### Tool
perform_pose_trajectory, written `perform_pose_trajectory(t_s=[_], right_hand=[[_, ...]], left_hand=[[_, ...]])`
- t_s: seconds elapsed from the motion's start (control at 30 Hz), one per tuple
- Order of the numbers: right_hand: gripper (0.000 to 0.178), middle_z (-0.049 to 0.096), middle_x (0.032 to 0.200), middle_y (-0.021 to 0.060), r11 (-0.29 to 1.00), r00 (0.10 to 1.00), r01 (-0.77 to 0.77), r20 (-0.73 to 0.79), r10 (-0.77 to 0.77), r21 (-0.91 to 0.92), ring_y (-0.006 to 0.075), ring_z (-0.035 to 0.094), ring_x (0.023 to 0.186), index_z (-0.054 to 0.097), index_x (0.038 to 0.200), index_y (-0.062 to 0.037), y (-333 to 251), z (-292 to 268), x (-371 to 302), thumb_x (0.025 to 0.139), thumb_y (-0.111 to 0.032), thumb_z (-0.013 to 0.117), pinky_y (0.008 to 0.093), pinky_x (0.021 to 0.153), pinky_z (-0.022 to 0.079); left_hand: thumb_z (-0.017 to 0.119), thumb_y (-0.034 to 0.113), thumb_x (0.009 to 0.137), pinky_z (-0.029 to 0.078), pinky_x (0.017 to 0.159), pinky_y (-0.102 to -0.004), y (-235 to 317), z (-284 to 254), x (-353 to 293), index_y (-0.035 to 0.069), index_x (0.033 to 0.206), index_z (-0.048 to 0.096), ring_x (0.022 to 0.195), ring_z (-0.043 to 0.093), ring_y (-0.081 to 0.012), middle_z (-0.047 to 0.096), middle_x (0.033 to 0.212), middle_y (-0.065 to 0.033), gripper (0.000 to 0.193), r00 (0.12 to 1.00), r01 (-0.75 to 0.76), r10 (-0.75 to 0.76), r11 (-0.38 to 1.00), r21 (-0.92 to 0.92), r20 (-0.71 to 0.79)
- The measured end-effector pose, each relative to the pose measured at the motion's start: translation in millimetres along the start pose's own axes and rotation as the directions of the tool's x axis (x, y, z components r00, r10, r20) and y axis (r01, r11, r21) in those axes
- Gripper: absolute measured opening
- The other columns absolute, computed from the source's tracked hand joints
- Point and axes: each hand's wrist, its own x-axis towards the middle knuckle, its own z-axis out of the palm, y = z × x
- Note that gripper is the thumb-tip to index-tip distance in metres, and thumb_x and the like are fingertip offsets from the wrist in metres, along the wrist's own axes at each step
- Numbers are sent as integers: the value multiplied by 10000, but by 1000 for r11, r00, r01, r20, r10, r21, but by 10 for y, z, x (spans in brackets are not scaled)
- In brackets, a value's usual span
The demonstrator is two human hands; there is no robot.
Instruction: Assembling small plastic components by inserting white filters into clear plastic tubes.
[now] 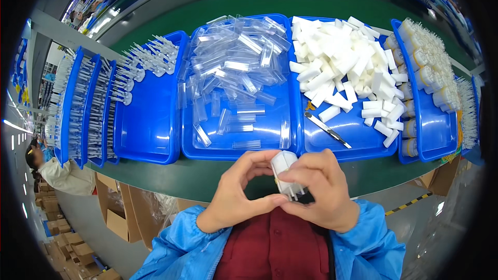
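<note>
Just over the table's front edge, I hold a white bundle of rod-like pieces point(282, 163), tilted, with a rounded pale end at the top. Its lower end shows ribs and a dark part, mostly covered by fingers. My left hand point(239, 193) curves around its left side, with index finger and thumb against it. My right hand point(322, 189) grips it from the right, fingers bent over its front. Beyond my hands, a blue tray point(358, 145) bears many white foam-like blocks point(342, 54) and a slim dark-and-silver hand tool point(328, 130).
A middle blue tray point(270, 148) carries clear plastic sleeves point(236, 52). Left of it, another tray point(145, 119) holds white stemmed parts with round bases point(155, 57). Stacked trays point(72, 103) line the left; bundled white pieces point(428, 62) fill trays at right. Cardboard boxes point(116, 212) stand below.
</note>
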Motion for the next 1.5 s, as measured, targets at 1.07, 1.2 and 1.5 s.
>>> perform_pose_trajectory(t_s=[1.07,1.2,1.5], right_hand=[[854,632,1261,155,904,960,-262,189,207,337,298,635,1106,458,1468,-28,243,-195,-13,761,-255,880,381,981,504],[837,666,1173,127,997,985,-56,168,45,60,306,643,1028,470,1455,-25,236,-184,-20,740,-189,874,371,910,510],[787,690,1004,101,444,772,-610,367,519,656,138,643,885,352,1488,-12,134,-131,-98,853,-139,799,295,833,511]], left_hand=[[780,279,840,496,994,-367,-113,50,6,-59,1371,493,1150,623,-226,610,1275,-164,692,988,143,-155,955,-262,-24],[735,260,912,531,930,-352,-46,20,7,-63,1403,467,1106,644,-213,630,1240,-166,646,952,307,-287,888,-343,109],[906,104,702,538,979,-378,182,-31,85,56,1440,498,1202,600,-303,532,1389,-171,844,889,-446,408,679,583,205]])
